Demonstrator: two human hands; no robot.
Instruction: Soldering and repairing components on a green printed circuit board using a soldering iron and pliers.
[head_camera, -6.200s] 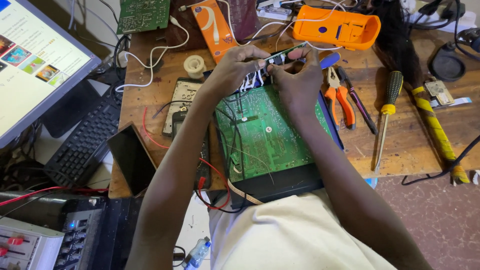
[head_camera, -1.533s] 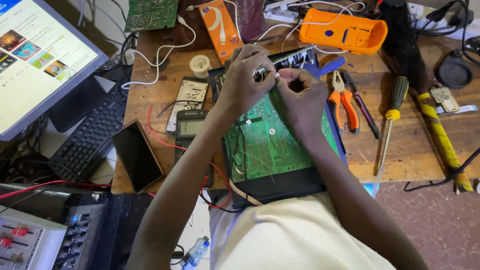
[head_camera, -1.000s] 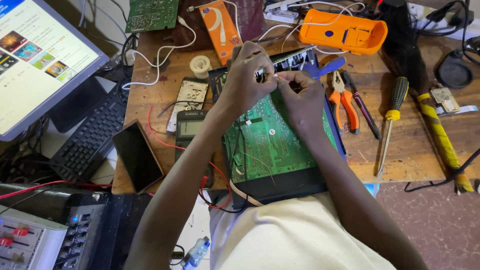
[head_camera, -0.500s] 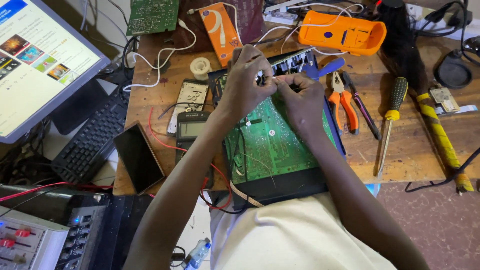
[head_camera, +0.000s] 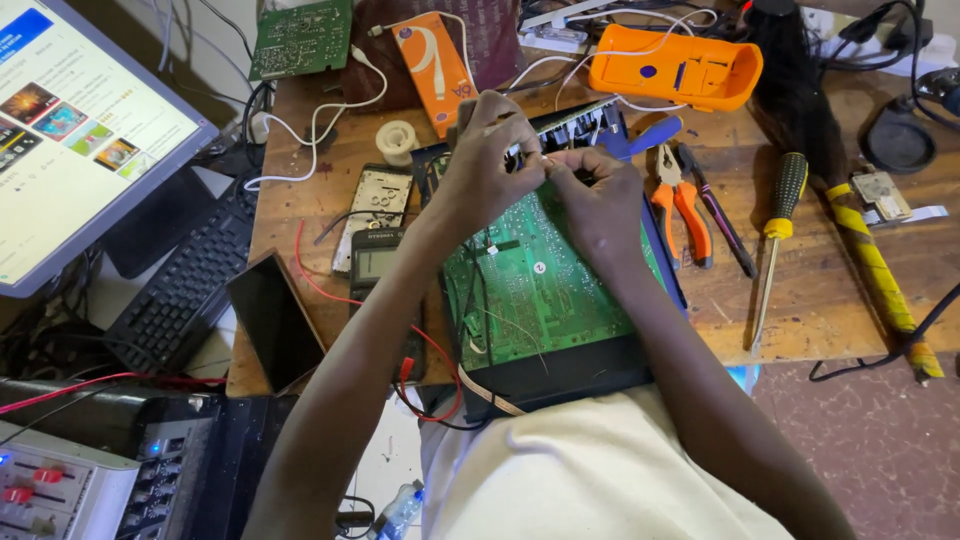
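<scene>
A green circuit board (head_camera: 545, 285) lies in a black case on the wooden bench, its near end against my body. My left hand (head_camera: 487, 165) and my right hand (head_camera: 598, 200) meet over the board's far edge, fingers pinched together on a small part or wire there. What they pinch is too small to make out. A black connector strip (head_camera: 570, 122) runs along the far edge just beyond my fingers.
Orange-handled pliers (head_camera: 682, 205), a dark pen-like tool (head_camera: 718, 212) and a yellow-and-black screwdriver (head_camera: 778, 225) lie right of the board. An orange meter case (head_camera: 675, 70), an orange box (head_camera: 432, 70), a multimeter (head_camera: 375, 265), a phone (head_camera: 275, 320), keyboard (head_camera: 185, 280) and monitor (head_camera: 75, 130) surround it.
My hands have stayed at the board's far edge, with only small finger shifts. The view has drifted slightly.
</scene>
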